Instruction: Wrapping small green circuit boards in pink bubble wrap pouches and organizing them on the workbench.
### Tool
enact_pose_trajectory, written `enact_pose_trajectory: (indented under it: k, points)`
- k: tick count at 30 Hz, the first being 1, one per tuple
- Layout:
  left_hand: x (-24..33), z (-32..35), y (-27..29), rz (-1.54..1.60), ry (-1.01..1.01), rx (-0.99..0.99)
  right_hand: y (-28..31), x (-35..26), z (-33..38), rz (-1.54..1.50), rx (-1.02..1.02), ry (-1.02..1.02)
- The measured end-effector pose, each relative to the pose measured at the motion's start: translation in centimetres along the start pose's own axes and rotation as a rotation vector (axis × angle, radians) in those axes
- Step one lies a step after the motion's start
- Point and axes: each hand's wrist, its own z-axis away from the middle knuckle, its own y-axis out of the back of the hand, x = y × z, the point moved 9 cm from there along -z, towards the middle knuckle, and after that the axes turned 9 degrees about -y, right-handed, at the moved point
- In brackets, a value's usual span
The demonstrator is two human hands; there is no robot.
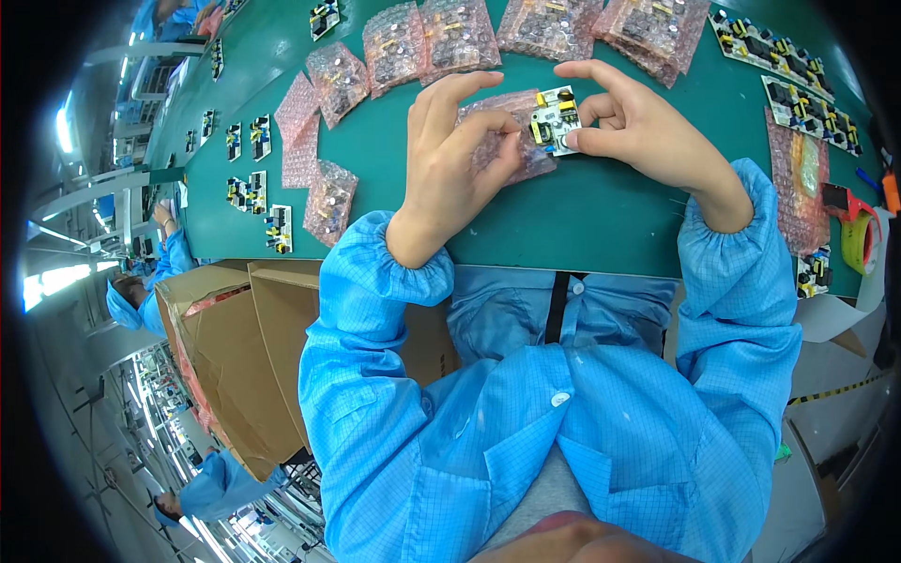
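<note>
While there's only the head view to go on, it shows plenty: both hands meet over the green mat (582,211) near its middle, a bit toward the far edge. The left hand (450,155) pinches a pink bubble bag (511,141) between thumb and curled fingers, with the bag lying flat on the mat. The right hand (638,122) grips a small circuit board (556,119) by its right edge, thumb and fingertips clamped on it, index finger stretched over the top. The board sits right at the bag's right end, touching or overlapping it; I can't tell if it's partly inside. So the board lies just right of the left hand and just left of the right palm, squarely between the two, and the right hand is the one actually on it. Its long axis runs roughly toward and away from the person, slightly tilted, and the bag stretches sideways to the left of it. More filled bags (441,38) line the mat's far edge, bare boards (798,66) sit by the far right corner, and a tape roll (859,239) lies near the right edge. A cardboard box (239,357) stands below the near left edge.
</note>
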Motion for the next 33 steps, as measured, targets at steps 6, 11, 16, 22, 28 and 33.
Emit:
enact_pose_trajectory:
  k: [6, 11, 16, 22, 28, 33]
  points:
    - [0.1, -0.7, -0.6, 0.0, -0.016, 0.013, -0.4, -0.9, 0.6, 0.09, 0.016, 0.021]
    - [0.5, -1.3, -0.8, 0.023, -0.038, 0.023, 0.0, -0.5, 0.5, 0.058, 0.015, 0.003]
    - [0.3, -1.2, -0.7, 0.065, -0.022, 0.034, 0.3, -0.5, 0.4, -0.128, 0.026, -0.075]
    - [0.1, -1.4, -1.0, 0.099, -0.003, 0.065, -0.2, -0.6, 0.4, -0.011, 0.015, -0.029]
    - [0.2, -1.5, -1.0, 0.13, 0.003, 0.067, -0.1, -0.5, 0.1, -0.055, 0.016, -0.008]
    - [0.5, -2.0, -1.1, 0.156, -0.02, 0.066, -0.7, -0.6, 0.0, -0.147, -0.008, 0.042]
